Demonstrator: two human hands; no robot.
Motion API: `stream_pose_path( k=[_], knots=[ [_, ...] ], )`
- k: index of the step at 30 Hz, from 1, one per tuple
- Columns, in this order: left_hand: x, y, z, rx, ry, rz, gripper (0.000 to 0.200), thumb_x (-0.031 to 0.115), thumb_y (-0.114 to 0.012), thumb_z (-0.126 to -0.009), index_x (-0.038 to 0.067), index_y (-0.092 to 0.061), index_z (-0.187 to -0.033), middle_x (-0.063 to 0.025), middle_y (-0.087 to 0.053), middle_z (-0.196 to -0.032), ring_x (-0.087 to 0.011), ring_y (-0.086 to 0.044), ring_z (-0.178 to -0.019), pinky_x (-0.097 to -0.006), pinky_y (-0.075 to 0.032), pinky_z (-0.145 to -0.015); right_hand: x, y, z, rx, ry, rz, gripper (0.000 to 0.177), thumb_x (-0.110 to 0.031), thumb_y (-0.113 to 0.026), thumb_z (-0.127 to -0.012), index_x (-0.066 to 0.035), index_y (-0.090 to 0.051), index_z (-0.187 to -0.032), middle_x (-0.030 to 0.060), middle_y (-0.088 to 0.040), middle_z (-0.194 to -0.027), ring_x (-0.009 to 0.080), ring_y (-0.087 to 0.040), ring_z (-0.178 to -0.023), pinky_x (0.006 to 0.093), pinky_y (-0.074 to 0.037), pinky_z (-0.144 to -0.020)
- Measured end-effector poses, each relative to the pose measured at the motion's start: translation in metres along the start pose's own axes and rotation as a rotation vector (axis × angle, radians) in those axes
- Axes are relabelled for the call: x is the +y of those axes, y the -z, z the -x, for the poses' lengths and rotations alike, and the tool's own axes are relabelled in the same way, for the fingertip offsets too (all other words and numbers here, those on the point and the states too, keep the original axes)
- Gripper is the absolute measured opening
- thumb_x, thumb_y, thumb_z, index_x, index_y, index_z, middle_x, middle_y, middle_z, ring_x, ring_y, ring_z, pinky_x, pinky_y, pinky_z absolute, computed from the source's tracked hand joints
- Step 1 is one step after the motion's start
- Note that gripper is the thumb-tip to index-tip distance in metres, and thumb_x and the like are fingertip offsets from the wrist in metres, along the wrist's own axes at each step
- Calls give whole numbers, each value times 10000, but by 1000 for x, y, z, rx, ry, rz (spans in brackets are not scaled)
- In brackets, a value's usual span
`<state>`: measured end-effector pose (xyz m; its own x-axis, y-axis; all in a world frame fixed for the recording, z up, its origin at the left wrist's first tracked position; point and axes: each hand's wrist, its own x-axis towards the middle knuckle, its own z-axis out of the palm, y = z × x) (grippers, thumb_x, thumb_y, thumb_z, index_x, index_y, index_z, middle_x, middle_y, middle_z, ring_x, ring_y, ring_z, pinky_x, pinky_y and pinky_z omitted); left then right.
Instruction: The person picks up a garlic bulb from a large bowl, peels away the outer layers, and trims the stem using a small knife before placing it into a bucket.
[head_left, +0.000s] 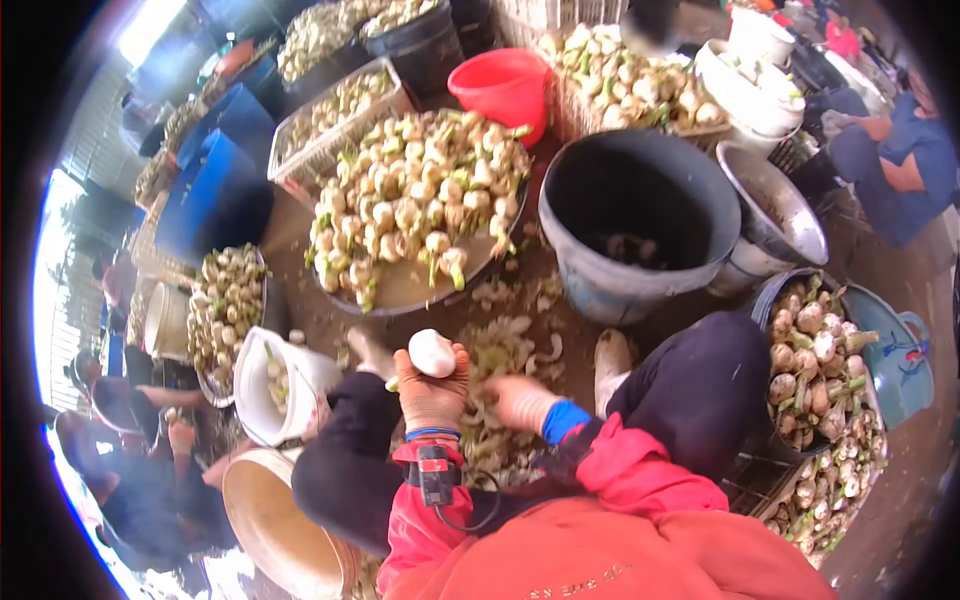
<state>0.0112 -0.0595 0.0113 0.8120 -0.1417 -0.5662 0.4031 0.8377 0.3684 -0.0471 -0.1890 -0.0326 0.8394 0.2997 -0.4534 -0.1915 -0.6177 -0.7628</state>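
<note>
My left hand (436,392) is raised over my lap, its fingers wrapped round a peeled white garlic bulb (432,353). A short bit of green stem shows at the left of that hand. Lower and to the right, my right hand (522,403) points left over the peelings, with its fingers curled in. Whatever it may hold is too small and blurred to make out. Garlic skins (505,345) lie scattered on the ground between my feet. In front of me a wide round basin (470,290) bears a heap of garlic bulbs (420,200) with short stems.
A big black tub (640,200) stands front right, beside a red bucket (505,85). At my right is a bucket of garlic (815,350). A white bucket (290,385) and a tipped beige bucket (285,520) flank my left leg. Other people sit at both sides.
</note>
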Motion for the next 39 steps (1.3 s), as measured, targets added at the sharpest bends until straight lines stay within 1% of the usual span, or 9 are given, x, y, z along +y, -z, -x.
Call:
stream_pose_path(
  k=[9, 13, 16, 20, 26, 28, 30, 35, 39],
  knots=[
    [-31, -152, -3, -790, 46, -420, 812, 586, -497, -827, 86, -223, -1406, -167, -364, -1344, -290, -420, -1183, -445, -352, -989, 10, -7, -13, -71, -81, -135, 488, -45, -528, -705, -168, -568, -1176, 127, -627, -1054, 276, -602, -956, 346, -473, -813],
    [2, -88, -87, -284, -583, -1321, 362, 198, -507, -904, -18, -537, -1192, -114, -592, -1120, -167, -541, -1036, -272, -403, -902, 40, -40, -32, 275, 399, -210, 403, -88, -535, -703, -171, -612, -1089, 123, -643, -911, 296, -612, -809, 378, -491, -739],
    [7, -22, -164, -80, -838, -1806, 336, 318, -497, -892, 31, -630, -1004, -134, -648, -887, -247, -599, -772, -333, -459, -714, 34, -35, -46, 62, 245, -61, 324, -205, -555, -765, -132, -605, -1076, 152, -632, -953, 306, -594, -913, 376, -474, -784],
    [-8, -31, -189, 314, -352, -2293, 545, 593, -499, -776, 210, -562, -1157, -113, -621, -1091, -314, -565, -1037, -541, -258, -967, 74, -97, -112, 118, 275, -585, 241, -243, -598, -744, -139, -660, -952, 116, -658, -822, 260, -620, -732, 377, -479, -664],
    [17, 28, -262, -100, -506, -1603, 227, 134, -664, -784, -44, -647, -923, -74, -649, -787, -176, -571, -647, -321, -465, -618, 46, -50, -87, 204, 30, -313, 229, -233, -580, -719, -130, -655, -910, 142, -641, -798, 308, -616, -747, 421, -473, -674],
    [26, 5, -231, -124, -301, -1274, 225, 43, -674, -751, -48, -633, -953, -37, -611, -760, -134, -543, -650, -271, -450, -610, 53, -55, -93, 693, 242, -448, 218, -212, -575, -765, -73, -645, -917, 145, -632, -751, 291, -605, -691, 387, -479, -661],
    [46, 4, -206, -191, -264, -1435, 380, 89, -692, -725, -30, -589, -1071, -64, -603, -784, -165, -549, -667, -286, -464, -646, 41, -29, -89, 492, -51, -652, 395, -292, -613, -788, -120, -577, -1142, 158, -624, -1039, 321, -584, -969, 361, -461, -830],
    [30, -42, -63, -368, -238, -1870, 242, 184, -697, -779, 10, -650, -941, -41, -648, -822, -161, -566, -769, -280, -463, -711, 32, -21, -94, 618, 51, -1041, 518, -382, -642, -804, -140, -490, -1236, 118, -619, -1005, 231, -573, -899, 336, -462, -796],
    [22, 1, -45, -270, 126, -1427, 386, 139, -655, -807, -38, -547, -1132, -53, -636, -876, -122, -559, -749, -242, -462, -703, 41, -42, -113, 526, 279, -1261, 474, -275, -620, -843, -155, -444, -1266, 69, -588, -992, 187, -530, -855, 311, -450, -776]
  ],
)
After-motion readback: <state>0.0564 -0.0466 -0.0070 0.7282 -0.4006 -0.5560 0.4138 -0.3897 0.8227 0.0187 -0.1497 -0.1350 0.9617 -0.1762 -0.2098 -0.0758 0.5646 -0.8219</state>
